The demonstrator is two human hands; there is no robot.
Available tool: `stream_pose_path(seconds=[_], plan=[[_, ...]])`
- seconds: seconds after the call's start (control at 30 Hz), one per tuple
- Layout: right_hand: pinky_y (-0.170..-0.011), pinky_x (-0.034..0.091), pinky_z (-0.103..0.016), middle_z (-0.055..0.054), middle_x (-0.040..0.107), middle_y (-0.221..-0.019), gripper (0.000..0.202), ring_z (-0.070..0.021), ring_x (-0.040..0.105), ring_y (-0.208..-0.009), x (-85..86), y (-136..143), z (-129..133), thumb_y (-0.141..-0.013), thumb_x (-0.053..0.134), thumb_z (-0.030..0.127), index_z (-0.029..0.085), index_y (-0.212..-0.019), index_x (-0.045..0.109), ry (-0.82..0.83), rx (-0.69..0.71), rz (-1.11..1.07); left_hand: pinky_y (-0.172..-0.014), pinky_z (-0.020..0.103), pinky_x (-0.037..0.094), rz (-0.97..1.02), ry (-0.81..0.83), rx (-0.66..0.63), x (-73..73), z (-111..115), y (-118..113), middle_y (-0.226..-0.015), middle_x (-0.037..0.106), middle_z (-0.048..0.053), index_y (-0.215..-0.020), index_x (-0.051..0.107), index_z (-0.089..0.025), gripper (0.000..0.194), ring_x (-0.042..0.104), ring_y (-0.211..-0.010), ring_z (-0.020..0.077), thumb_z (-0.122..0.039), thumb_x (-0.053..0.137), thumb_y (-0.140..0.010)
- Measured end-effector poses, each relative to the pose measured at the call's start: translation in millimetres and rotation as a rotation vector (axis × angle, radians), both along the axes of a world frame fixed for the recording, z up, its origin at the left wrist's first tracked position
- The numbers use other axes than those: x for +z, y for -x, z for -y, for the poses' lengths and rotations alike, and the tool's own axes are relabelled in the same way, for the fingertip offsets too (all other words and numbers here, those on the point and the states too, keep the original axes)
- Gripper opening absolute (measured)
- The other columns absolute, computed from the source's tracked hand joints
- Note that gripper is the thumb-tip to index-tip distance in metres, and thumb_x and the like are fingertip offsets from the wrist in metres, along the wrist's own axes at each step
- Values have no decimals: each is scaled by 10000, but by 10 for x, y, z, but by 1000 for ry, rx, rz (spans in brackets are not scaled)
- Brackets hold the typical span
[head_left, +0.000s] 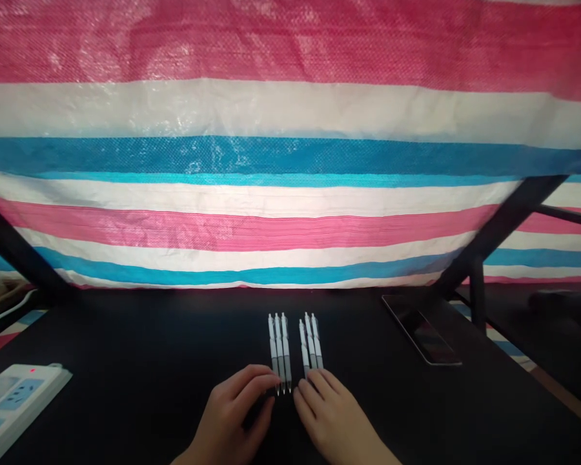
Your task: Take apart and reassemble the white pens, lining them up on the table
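Two groups of three white pens with grey grips lie on the black table, clickers pointing away from me. At the lower end of the left group of pens (279,345) is my left hand (237,407), its fingers bent and a gap between thumb and fingers; a fingertip touches the leftmost pen. My right hand (332,410) has its fingers closed over the lower ends of the right group of pens (312,339), hiding their tips. In that group the leftmost pen (303,345) sits slightly nearer to me than the other two.
A phone (421,332) lies on the table (174,336) at the right. At the left edge is a white power strip (29,394) with a red light. Dark slanted bars (494,232) rise on both sides, before a striped plastic sheet (252,232).
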State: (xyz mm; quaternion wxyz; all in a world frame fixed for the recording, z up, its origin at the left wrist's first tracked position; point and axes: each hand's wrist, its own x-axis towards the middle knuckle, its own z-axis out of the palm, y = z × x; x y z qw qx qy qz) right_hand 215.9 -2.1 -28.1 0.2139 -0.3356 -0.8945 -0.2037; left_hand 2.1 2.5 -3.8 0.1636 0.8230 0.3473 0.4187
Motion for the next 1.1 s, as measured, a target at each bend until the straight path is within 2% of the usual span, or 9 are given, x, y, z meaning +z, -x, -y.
stream_pose_path(seconds=[0.17,0.33,0.43,0.6,0.67,0.73,0.83,1.0,1.1], plan=[[-930,437,-425,-36,675,-780,188,-215,592,-827,159,-17,-48,-875,522,74,161,-767,648,57,113,-12,-736,243,549,19,6,1,-25,49,46,-986,686,77,-1131,580,-233,365,678,-827,170,-18,544,-839],[-790,503,-349,-57,692,-920,193,-183,592,-838,472,-49,3,-928,513,83,145,-1055,644,159,180,-282,-663,228,527,114,171,53,-1,52,38,-944,686,37,-1096,594,-263,311,650,-720,143,-65,549,-861],[-690,511,-286,-73,649,-923,244,-167,597,-825,584,-101,70,-887,552,26,154,-1083,622,258,156,-566,-652,243,520,213,347,131,15,34,39,-902,682,28,-1074,607,-264,216,642,-717,151,-157,550,-896],[-597,506,-251,5,590,-736,183,-140,594,-657,525,-124,188,-848,644,98,226,-963,583,377,47,-1025,-595,259,509,448,733,103,42,7,32,-827,633,23,-1103,594,-235,218,605,-662,152,-339,563,-914],[-582,510,-244,13,600,-723,119,-135,609,-627,464,-79,239,-874,631,160,237,-933,562,457,-34,-1180,-551,254,494,539,835,59,44,-3,15,-804,615,19,-1116,591,-217,270,581,-613,140,-381,582,-901],[-580,518,-247,8,620,-719,70,-144,635,-640,413,-12,287,-900,608,210,238,-916,546,531,-50,-1306,-514,245,478,614,908,4,41,-11,-3,-790,609,21,-1118,596,-197,311,570,-585,133,-401,611,-882],[-563,518,-242,-6,630,-722,125,-163,663,-684,377,93,346,-892,633,269,230,-833,529,665,-53,-1406,-489,221,452,740,992,-29,40,-20,-18,-777,604,14,-1105,607,-188,320,555,-565,115,-392,649,-862],[-504,496,-230,-27,606,-777,270,-161,666,-663,363,211,389,-891,623,394,216,-755,472,991,-52,-1469,-501,194,415,929,1053,70,67,-38,2,-703,577,-20,-1127,604,-212,343,516,-559,94,-365,698,-835],[-496,479,-214,-12,588,-766,332,-148,664,-638,319,241,365,-853,659,462,207,-773,460,1225,-20,-1470,-538,189,411,941,1072,52,75,-48,20,-646,556,-20,-977,655,-179,210,493,-588,93,-354,672,-862]])
